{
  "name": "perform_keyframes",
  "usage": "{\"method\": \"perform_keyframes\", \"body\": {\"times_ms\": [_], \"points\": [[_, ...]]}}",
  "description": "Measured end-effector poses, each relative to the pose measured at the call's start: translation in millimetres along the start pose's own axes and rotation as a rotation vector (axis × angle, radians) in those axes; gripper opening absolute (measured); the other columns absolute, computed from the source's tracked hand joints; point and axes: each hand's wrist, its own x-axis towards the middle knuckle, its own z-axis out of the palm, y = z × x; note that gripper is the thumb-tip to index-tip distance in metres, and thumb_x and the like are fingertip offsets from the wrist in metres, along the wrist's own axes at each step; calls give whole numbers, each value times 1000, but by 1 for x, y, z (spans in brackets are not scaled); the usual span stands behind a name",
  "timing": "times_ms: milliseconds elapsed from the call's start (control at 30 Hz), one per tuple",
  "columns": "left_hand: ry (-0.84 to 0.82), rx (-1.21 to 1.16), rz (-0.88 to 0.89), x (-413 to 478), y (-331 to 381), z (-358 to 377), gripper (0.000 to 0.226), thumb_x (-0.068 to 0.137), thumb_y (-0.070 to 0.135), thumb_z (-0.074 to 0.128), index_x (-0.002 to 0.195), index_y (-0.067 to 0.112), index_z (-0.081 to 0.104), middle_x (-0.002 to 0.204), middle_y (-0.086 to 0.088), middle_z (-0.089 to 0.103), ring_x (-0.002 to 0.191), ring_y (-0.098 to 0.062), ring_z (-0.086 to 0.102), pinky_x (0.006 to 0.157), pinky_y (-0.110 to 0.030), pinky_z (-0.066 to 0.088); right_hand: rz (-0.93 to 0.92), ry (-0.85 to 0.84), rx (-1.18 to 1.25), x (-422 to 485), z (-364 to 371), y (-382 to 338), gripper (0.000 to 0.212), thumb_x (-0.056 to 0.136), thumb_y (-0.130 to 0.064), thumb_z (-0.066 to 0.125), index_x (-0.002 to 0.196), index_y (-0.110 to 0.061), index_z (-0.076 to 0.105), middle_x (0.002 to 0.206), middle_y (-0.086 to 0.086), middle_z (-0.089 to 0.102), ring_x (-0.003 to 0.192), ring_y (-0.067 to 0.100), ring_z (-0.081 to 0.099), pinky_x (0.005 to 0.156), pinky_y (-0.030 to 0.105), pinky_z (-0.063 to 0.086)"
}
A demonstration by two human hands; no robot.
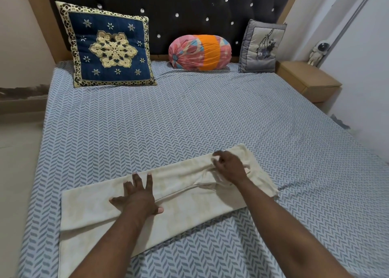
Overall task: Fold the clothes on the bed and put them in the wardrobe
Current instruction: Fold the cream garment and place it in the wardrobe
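I'm mid-fold on the cream garment [179, 193], lying as a long strip across the near part of the bed [189, 119]. My left hand [139, 197] presses it flat, fingers spread; my right hand [229, 168] pinches bunched cloth at the far end. Next, bring that end over evenly. No readable writing anywhere

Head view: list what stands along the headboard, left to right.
Blue cushion → orange bolster → grey cushion → bedside table → white figurine.
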Motion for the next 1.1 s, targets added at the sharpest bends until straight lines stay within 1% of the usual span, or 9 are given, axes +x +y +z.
{"method": "perform_keyframes", "body": {"times_ms": [67, 167, 300, 400, 467, 533, 600, 867, 1100], "points": [[1, -1, 0, 0, 0, 0, 128, 70, 73, 65, 145, 34, -31, 156, -7, -32, 146, -35, -10, 102, -74, 24, -38, -121, -89, -7, 6, 2, 22, 85, -38, 55, 101, -26, 63, 79, -5, 60, 77, 22, 62, 66, 32, 47], [-6, -3, -4, 1, 1, -1, 129, 70, 73, 65, 145, 34, -32, 155, -7, -34, 146, -35, -11, 102, -75, 24, 110, -175, -173, -16, 3, 20, 17, 77, -39, 56, 83, -24, 52, 73, -3, 61, 72, 23, 61, 60, 30, 41], [-11, 21, -9, -1, 3, -3, 130, 70, 74, 65, 145, 31, -33, 156, -9, -32, 146, -36, -9, 102, -74, 26, 225, -47, -267, -11, -6, 23, 30, 72, -51, 54, 68, -23, 48, 67, -3, 59, 69, 22, 61, 57, 28, 38], [-20, 24, -9, -1, 5, -7, 131, 71, 71, 67, 146, 29, -32, 156, -11, -31, 146, -38, -9, 102, -74, 26, 251, 66, -163, 10, -10, 15, 20, 80, -43, 56, 83, -23, 58, 85, 1, 64, 82, 25, 62, 68, 33, 46], [-21, 22, -10, 0, 6, -8, 132, 70, 71, 68, 146, 29, -32, 156, -11, -31, 146, -38, -9, 102, -74, 26, 209, -135, -156, 27, -9, 20, 35, 86, -42, 54, 110, -17, 60, 113, 9, 61, 108, 29, 57, 88, 39, 45], [-12, 27, -14, 1, 5, -6, 132, 69, 72, 68, 146, 30, -32, 156, -10, -29, 146, -37, -7, 102, -74, 27, 301, -313, -235, 39, -10, 30, 60, 91, -48, 50, 137, -9, 44, 143, 19, 42, 133, 35, 38, 106, 42, 35], [-4, 32, -17, 2, 5, -5, 132, 69, 73, 67, 146, 30, -32, 156, -10, -29, 145, -37, -6, 101, -74, 27, 458, -355, -250, 47, -18, 39, 72, 97, -49, 46, 151, -7, 24, 159, 14, 18, 143, 38, 21, 113, 44, 28], [11, 24, -12, 1, 6, -4, 135, 68, 73, 68, 145, 30, -34, 157, -10, -29, 144, -37, -5, 101, -75, 27, 590, -438, -286, 56, -23, 52, 74, 99, -58, 34, 157, -22, 5, 165, -1, -6, 150, 36, -2, 118, 52, 12], [36, 12, 2, -2, 4, -7, 133, 68, 73, 68, 147, 30, -30, 157, -10, -25, 145, -37, -4, 101, -74, 27, 659, -300, -319, 70, -21, 46, 72, 97, -56, 33, 152, -10, 25, 159, 8, 15, 144, 36, 15, 113, 52, 21]]}}
